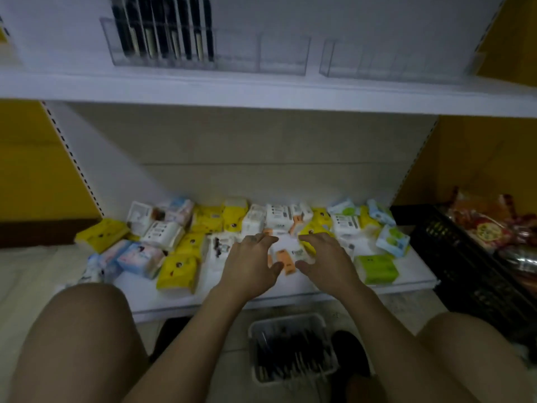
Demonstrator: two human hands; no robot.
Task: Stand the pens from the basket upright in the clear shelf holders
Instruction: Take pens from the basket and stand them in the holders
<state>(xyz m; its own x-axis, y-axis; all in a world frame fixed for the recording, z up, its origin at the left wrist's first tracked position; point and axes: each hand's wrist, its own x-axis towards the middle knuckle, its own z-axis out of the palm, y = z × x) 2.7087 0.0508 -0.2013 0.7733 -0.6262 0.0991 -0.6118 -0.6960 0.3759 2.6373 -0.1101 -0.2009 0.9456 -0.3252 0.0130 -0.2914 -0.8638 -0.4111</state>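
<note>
Between the spread fingers (263, 238) of the left hand (250, 263) and right hand (329, 261) sits a soft white-and-orange tissue pack (286, 258) on the white shelf (174, 301), while slim dark pens (290, 354) lie below them in a rectangular white basket (286, 319) and others stand above in clear holders (282, 56).

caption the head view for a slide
Left hand and right hand over tissue packs; pens in basket below

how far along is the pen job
Done: dark pens stand in the left clear plastic holder. In hand: no pen; left hand and right hand are among colourful tissue packs. Left: white basket holds many more; right clear holder looks empty.
</note>
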